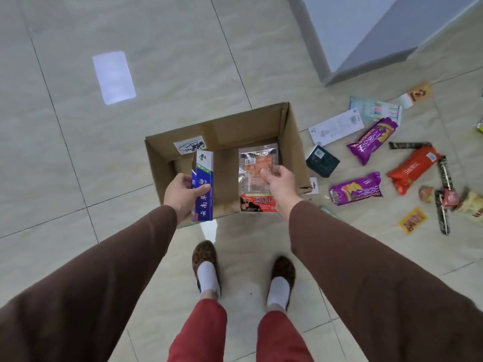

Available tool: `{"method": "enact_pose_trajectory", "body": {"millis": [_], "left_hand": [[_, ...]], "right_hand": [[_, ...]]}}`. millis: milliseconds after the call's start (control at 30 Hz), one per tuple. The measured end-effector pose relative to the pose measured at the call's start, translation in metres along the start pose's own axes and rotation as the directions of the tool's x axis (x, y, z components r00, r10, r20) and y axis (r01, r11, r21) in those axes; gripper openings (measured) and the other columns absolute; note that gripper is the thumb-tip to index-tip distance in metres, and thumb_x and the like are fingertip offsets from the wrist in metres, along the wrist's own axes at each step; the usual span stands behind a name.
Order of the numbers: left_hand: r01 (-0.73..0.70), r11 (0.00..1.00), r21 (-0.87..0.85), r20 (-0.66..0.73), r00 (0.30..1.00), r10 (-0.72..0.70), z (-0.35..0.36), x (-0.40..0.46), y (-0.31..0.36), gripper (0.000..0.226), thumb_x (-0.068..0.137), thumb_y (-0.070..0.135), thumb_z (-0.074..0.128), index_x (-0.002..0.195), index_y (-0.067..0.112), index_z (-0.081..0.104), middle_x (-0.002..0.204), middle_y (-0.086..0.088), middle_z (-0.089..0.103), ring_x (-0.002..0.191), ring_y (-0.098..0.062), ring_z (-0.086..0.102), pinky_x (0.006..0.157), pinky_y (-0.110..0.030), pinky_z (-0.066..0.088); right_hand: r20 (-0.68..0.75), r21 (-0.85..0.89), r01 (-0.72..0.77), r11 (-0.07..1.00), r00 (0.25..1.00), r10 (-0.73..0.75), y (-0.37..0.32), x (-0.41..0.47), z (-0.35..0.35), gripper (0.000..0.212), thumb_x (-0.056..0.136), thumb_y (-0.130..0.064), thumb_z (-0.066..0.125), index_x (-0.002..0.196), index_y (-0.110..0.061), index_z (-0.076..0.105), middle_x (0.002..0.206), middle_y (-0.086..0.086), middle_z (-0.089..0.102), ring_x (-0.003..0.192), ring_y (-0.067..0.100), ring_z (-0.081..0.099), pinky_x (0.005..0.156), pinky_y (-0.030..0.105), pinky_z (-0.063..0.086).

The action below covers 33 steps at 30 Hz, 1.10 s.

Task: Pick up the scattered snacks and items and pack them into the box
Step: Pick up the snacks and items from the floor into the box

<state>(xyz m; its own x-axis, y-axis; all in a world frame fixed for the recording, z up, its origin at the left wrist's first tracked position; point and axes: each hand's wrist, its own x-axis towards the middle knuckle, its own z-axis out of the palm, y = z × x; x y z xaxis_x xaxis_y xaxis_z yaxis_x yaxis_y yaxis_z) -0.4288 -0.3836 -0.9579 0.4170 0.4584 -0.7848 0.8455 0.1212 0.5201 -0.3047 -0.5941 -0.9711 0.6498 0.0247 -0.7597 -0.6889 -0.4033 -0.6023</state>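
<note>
While the person stands over the open cardboard box on the tiled floor, both hands are already loaded and held above its opening. The left hand has its grip wrapped round a blue and white toothpaste carton, thumb across the front, the carton standing nearly upright. The right hand pinches a clear snack packet with a red printed end, thumb on the near face and fingers curled behind. From here the box floor looks bare, though I cannot tell about its near corners, which the two items hide.

Most of the work lies off to the person's right: two purple snack packs, a red pack, a dark green small box, a white card, a toothbrush pack, dark stick-shaped packets and smaller sachets near the frame edge.

The risk I see is in the release. The snack packet is slick and held only at its middle, so it could slide out crooked and catch on the box's near wall, or flop over the rim onto the floor. The carton, dropped upright, may tip and lie across the space, wasting room the long packs will need. Laying both flat against one side would likely save repacking later.
</note>
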Motion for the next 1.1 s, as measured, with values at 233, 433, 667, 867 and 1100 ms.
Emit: {"method": "enact_pose_trajectory", "body": {"millis": [233, 433, 667, 867, 1100], "left_hand": [[0.069, 0.998, 0.012, -0.040, 0.997, -0.068, -0.022, 0.058, -0.020, 0.053, 0.080, 0.039, 0.078, 0.123, 0.021, 0.053, 0.118, -0.001, 0.065, 0.103, -0.020, 0.067, 0.088, -0.045, 0.057], [0.073, 0.993, 0.088, -0.085, 0.994, -0.065, -0.024, 0.091, -0.035, 0.077, 0.073, 0.055, 0.079, 0.134, 0.016, 0.051, 0.127, -0.005, 0.064, 0.109, -0.022, 0.066, 0.091, -0.046, 0.056], [-0.024, 0.961, 0.275, -0.055, 0.998, 0.040, -0.018, 0.075, -0.035, 0.100, 0.069, 0.057, 0.081, 0.150, 0.016, 0.037, 0.150, -0.007, 0.046, 0.135, -0.026, 0.046, 0.112, -0.046, 0.039], [-0.139, 0.945, 0.295, 0.061, 0.990, 0.126, 0.008, 0.032, 0.001, 0.085, 0.078, 0.043, 0.081, 0.148, 0.019, 0.040, 0.152, -0.003, 0.043, 0.137, -0.021, 0.044, 0.114, -0.041, 0.037], [-0.324, 0.846, 0.424, 0.279, 0.935, 0.219, 0.080, -0.024, 0.038, 0.076, 0.079, 0.034, 0.082, 0.143, 0.017, 0.046, 0.135, 0.000, 0.052, 0.117, -0.018, 0.054, 0.095, -0.029, 0.045]], "right_hand": [[0.022, -0.003, -0.039, 0.999, 0.999, 0.040, 0.016, 0.035, 0.063, 0.025, 0.094, -0.032, 0.066, 0.116, -0.019, 0.067, 0.102, 0.000, 0.075, 0.089, 0.016, 0.073, 0.081, 0.040, 0.062], [0.064, -0.052, -0.018, 0.998, 0.998, 0.022, 0.024, 0.058, 0.081, 0.037, 0.096, -0.033, 0.063, 0.131, -0.022, 0.063, 0.121, 0.000, 0.069, 0.106, 0.018, 0.068, 0.091, 0.043, 0.058], [0.044, -0.126, 0.038, 0.991, 0.998, -0.033, 0.033, 0.045, 0.058, 0.057, 0.092, -0.031, 0.070, 0.144, -0.025, 0.049, 0.144, 0.002, 0.052, 0.131, 0.019, 0.050, 0.112, 0.039, 0.040], [0.018, -0.026, 0.019, 0.999, 1.000, -0.019, 0.030, 0.000, 0.023, 0.067, 0.087, -0.031, 0.075, 0.146, -0.023, 0.043, 0.145, 0.001, 0.048, 0.131, 0.018, 0.047, 0.110, 0.038, 0.039], [-0.147, 0.032, -0.004, 0.999, 0.989, 0.009, 0.057, -0.055, -0.059, 0.068, 0.086, -0.035, 0.076, 0.145, -0.025, 0.043, 0.149, -0.001, 0.045, 0.135, 0.018, 0.045, 0.108, 0.036, 0.039]]}}
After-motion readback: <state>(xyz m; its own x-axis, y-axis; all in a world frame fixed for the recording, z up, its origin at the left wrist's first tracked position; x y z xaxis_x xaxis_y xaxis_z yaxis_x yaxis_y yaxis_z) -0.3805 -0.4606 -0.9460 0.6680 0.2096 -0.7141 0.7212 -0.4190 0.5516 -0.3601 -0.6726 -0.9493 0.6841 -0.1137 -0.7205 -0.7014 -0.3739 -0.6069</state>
